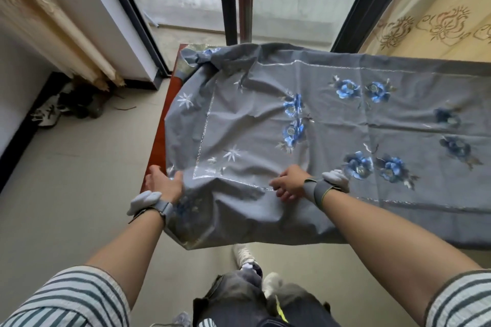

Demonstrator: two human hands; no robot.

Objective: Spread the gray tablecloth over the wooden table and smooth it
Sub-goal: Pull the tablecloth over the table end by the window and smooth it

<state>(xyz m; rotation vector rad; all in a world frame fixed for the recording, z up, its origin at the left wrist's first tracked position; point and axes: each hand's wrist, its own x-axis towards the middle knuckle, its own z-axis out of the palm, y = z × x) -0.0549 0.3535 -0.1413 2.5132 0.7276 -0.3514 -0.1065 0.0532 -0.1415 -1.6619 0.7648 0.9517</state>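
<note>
The gray tablecloth (332,125), embroidered with blue flowers and silver lines, covers most of the wooden table (159,141); only a reddish strip of wood shows along the left edge. The cloth is wrinkled at the near left and bunched at the far left corner. My left hand (163,180) rests at the near left corner, fingers apart against the cloth's edge. My right hand (288,184) presses on the cloth near the front edge with its fingers curled on the fabric. Both wrists wear gray straps.
A glass sliding door with dark frames (231,0) stands just beyond the table. Rolled curtains (66,42) and shoes (66,106) lie on the floor at left. Patterned yellow fabric (425,26) is at the far right. My legs and shoes (247,279) are below the table's front.
</note>
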